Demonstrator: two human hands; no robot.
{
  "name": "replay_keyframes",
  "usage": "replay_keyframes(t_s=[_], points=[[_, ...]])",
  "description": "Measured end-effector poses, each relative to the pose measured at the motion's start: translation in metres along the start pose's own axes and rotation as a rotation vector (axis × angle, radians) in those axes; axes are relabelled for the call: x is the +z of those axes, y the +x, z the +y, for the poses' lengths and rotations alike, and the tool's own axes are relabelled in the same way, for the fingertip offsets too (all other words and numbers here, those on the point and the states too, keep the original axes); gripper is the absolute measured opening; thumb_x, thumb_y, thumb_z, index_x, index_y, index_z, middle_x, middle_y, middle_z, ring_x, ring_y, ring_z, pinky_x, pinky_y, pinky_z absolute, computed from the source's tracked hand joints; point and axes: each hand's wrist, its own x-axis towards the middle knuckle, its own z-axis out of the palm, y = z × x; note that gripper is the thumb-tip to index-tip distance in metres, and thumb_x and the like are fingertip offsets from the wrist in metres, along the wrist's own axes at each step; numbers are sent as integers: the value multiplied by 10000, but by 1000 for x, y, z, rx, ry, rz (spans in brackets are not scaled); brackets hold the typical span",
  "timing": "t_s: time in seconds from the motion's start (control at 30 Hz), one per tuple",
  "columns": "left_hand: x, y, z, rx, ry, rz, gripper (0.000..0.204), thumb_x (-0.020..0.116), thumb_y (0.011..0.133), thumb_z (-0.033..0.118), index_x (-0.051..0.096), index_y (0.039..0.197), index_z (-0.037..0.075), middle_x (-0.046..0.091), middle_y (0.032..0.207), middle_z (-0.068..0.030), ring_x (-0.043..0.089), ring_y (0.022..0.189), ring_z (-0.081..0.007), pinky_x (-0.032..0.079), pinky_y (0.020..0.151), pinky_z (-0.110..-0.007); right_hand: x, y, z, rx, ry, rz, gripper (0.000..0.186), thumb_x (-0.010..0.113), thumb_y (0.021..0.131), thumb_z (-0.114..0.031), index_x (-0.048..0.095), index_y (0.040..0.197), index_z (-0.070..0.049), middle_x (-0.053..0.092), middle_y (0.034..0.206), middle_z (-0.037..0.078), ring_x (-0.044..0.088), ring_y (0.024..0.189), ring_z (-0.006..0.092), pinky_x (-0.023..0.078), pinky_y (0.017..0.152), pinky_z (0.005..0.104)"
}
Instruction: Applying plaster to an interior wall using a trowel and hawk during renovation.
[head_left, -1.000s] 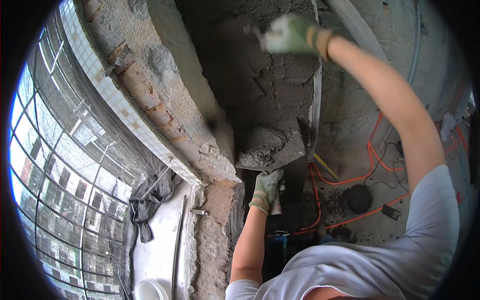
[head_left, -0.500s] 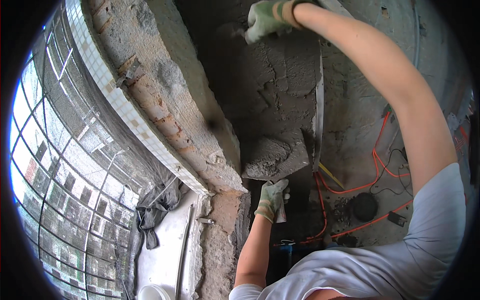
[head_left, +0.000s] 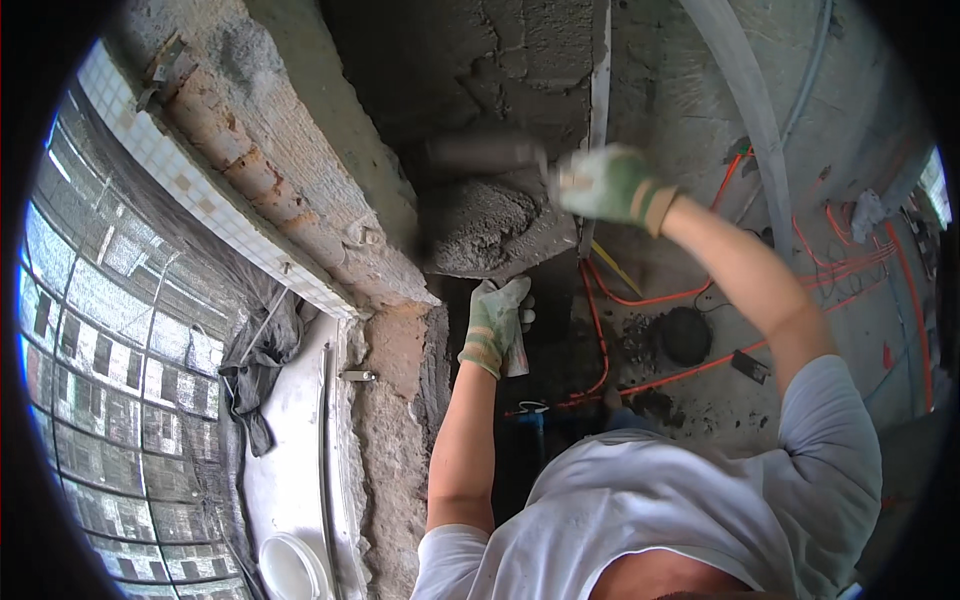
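My left hand (head_left: pixel 493 322), in a pale green work glove, is closed round the handle of a plasterer's hawk (head_left: pixel 556 240). A heap of wet grey mortar (head_left: pixel 482 222) lies on the hawk's board. Beyond its far edge my gloved right hand (head_left: pixel 608 186) grips a trowel (head_left: pixel 482 152), whose blade is smeared by motion just above the mortar; whether they touch I cannot tell. Ahead is a wall (head_left: pixel 545 60) coated with rough, dark wet mortar, bordered on its right by a pale straight strip (head_left: pixel 600 80).
A broken brick and concrete edge (head_left: pixel 300 170) with small tiles runs along the left. Past it are netting on a grid (head_left: pixel 130 400), a crumpled dark cloth (head_left: pixel 262 360) and a white bucket (head_left: pixel 292 568). Orange conduits (head_left: pixel 690 294) and a round dark patch (head_left: pixel 686 336) are on the right.
My right hand has come down from the upper wall to beside the hawk, bringing the trowel over the mortar. The view has shifted, and the hawk remains in my left hand.
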Motion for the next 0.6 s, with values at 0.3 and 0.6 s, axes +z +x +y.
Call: replay_keyframes(t_s=[0.3, 0.6], points=[[7, -13, 28, 179, 8, -77, 204, 690, 914, 244, 588, 984, 82, 600, 713, -17, 542, 528, -107, 436, 478, -254, -45, -35, -7, 398, -56, -541, 310, 614, 893, -451, 675, 958, -153, 673, 728, 132, 686, 686, 357, 534, 619, 508], [47, 0, -17, 43, 8, -157, 189, 708, 903, 205, 602, 996, 80, 592, 724, -8, 536, 521, -123, 464, 483, -273, -31, 53, 98, -201, -259, -412, 342, 664, 883, -437, 683, 1014, -123, 685, 798, 128, 684, 747, 300, 560, 678, 456]])
